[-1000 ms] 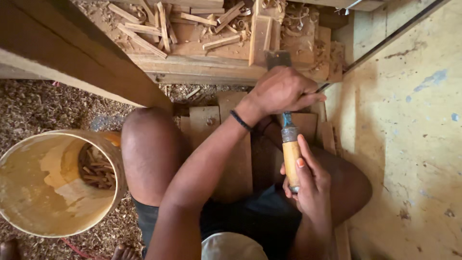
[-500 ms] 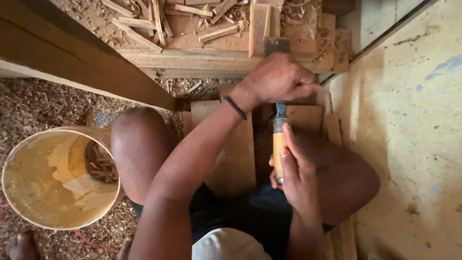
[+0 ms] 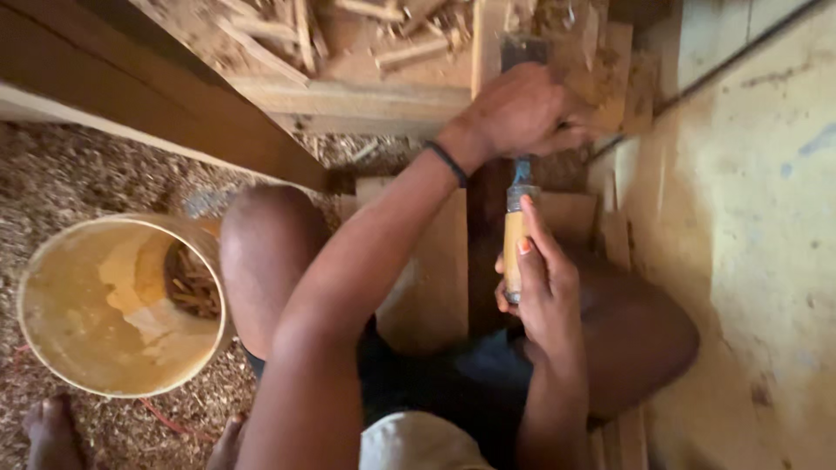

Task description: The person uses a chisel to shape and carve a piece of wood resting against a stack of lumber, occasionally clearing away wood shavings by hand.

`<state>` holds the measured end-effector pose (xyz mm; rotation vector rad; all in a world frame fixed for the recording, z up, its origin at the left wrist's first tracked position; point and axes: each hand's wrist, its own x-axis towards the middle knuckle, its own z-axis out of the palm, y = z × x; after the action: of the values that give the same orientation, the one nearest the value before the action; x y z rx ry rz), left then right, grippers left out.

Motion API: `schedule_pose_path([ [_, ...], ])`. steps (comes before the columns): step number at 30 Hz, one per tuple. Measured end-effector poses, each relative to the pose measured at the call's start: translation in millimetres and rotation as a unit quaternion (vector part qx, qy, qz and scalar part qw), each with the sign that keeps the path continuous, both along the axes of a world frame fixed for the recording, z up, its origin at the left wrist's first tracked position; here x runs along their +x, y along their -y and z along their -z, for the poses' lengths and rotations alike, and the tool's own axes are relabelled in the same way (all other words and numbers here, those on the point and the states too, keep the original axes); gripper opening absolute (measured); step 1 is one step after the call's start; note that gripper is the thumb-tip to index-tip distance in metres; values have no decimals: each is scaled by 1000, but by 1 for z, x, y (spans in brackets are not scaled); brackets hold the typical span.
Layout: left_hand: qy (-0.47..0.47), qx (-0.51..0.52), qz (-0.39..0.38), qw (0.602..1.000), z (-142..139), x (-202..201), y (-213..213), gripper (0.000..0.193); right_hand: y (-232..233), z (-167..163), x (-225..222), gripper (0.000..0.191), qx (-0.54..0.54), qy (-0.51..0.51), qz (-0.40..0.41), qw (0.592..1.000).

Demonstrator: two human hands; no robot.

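Observation:
My right hand [image 3: 542, 292] is wrapped around the pale wooden handle of a chisel [image 3: 514, 239], which points away from me. My left hand [image 3: 521, 113], with a black band at the wrist, is closed over the chisel's metal front end, pressing it onto a dark wooden workpiece [image 3: 484, 261] that lies between my bare knees. The blade's tip is hidden under the left hand. A flat plank [image 3: 435, 278] lies beside the workpiece.
A yellowish bucket [image 3: 52, 261] with wood scraps inside stands at the left on a floor of shavings. A thick wooden beam [image 3: 157, 104] crosses the upper left. Offcuts and chips [image 3: 348, 35] are piled ahead. A pale wall [image 3: 758, 244] rises at the right.
The view has tilted, so everything sits higher in the frame. Both hands keep the same grip on the chisel; the left hand has edged slightly forward.

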<state>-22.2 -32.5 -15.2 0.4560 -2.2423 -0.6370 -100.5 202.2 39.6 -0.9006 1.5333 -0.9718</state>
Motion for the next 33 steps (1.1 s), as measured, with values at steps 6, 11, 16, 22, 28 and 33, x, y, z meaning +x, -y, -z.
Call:
schedule_pose_path([
  [6,-14,-48,-50,998,4,-4,34,30,39,8,0,52,32,-17,21,999],
  [11,-9,-39,-35,999,10,3,24,28,33,24,0,54,-35,31,8,999],
  [16,38,-27,-31,998,-4,-2,6,41,33,35,-11,56,-85,93,36,991],
  [22,-32,-56,4,998,-25,-15,-22,53,9,24,-26,57,-150,108,67,980],
  [28,-59,-49,-17,997,-31,-24,-62,48,-27,8,-34,60,-110,64,75,989],
  [33,-55,-33,-37,997,-32,-16,-80,46,-41,1,-41,62,-82,62,65,992],
])
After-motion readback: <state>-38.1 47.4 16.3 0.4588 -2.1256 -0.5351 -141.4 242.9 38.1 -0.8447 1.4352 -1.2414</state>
